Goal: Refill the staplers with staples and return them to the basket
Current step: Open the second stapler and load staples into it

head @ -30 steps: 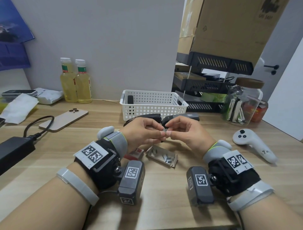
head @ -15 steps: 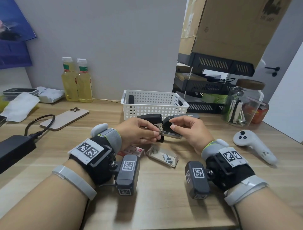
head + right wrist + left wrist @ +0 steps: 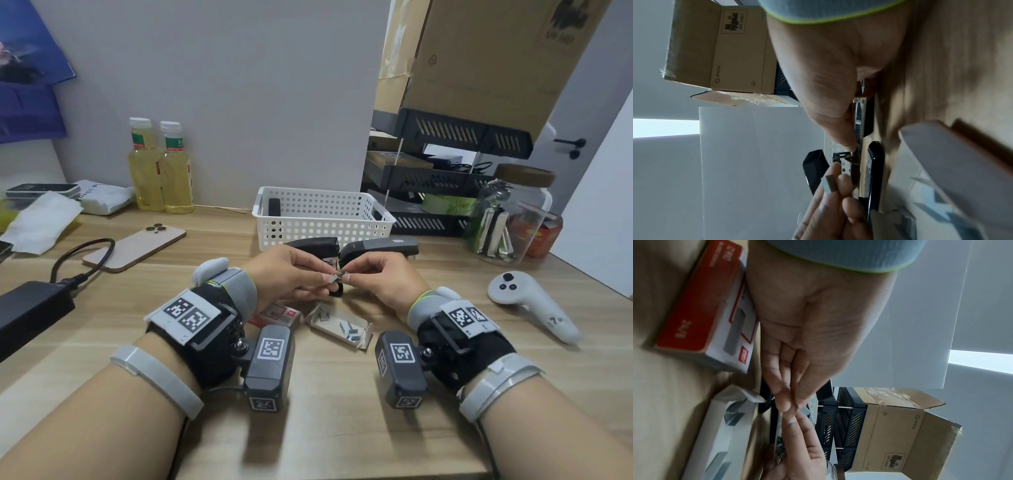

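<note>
My left hand (image 3: 324,280) pinches a short grey strip of staples (image 3: 333,278) at the desk's middle; the right wrist view shows the strip (image 3: 829,184) between its fingertips. My right hand (image 3: 348,274) meets it fingertip to fingertip. Its thumb (image 3: 849,144) presses on the metal rail (image 3: 859,126) of an opened black stapler (image 3: 313,245). A second black stapler (image 3: 380,247) lies just behind. An open tray of staples (image 3: 342,325) and a red-and-white staple box (image 3: 282,313) lie under my wrists. The white basket (image 3: 325,228) behind holds another black stapler (image 3: 274,207).
A phone (image 3: 137,245), a black power brick (image 3: 30,308) with its cable and two yellow bottles (image 3: 161,171) are at the left. A white controller (image 3: 534,308), a glass jar (image 3: 510,219) and black shelf trays (image 3: 445,181) under a cardboard box are at the right.
Half a second ago my right hand held the stapler's rail up in plain sight. Now both hands have come together, fingertips meeting around the staple strip.
</note>
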`<state>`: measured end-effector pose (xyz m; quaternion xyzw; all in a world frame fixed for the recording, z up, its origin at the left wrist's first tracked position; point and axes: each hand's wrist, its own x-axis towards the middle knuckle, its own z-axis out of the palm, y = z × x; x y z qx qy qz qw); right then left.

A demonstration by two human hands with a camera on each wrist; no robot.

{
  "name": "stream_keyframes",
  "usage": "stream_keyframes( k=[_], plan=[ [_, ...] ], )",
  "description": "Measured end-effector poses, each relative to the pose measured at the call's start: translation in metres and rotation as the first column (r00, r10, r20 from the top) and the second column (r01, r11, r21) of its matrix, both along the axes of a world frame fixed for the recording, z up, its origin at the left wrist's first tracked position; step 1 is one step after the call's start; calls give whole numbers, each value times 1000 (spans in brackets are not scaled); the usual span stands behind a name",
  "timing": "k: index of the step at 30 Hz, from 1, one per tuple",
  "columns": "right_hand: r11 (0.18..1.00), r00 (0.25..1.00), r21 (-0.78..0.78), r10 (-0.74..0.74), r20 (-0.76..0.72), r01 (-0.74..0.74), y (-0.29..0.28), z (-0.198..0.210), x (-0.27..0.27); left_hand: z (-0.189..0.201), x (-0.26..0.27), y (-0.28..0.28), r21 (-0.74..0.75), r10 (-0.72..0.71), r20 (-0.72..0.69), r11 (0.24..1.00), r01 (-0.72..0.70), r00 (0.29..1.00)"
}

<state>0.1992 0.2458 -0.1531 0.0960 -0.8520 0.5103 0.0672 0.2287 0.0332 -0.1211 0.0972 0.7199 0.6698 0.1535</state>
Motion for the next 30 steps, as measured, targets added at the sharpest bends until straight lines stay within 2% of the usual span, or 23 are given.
stream_keyframes(
  k=[13, 18, 20, 24, 30],
  plan=[
    [1000, 999, -12, -15, 30, 15, 5, -2, 1, 0, 0, 2, -49, 1, -81, 999, -5, 997],
    [989, 995, -145, -54, -82, 42, 5, 9, 11, 0, -1, 5, -45, 15, -102, 999, -19, 995],
    [978, 994, -208, -4, -113, -20, 2, 14, 18, -1, -1, 6, -53, 20, -113, 998, -27, 993],
    [956, 979, -222, 173, -110, -194, -4, 21, 32, 0, 0, 7, -74, 15, -134, 997, -25, 991],
    [946, 970, -221, 217, -109, -236, -4, 20, 33, 0, 1, 8, -84, 6, -142, 996, -18, 990]
  ],
)
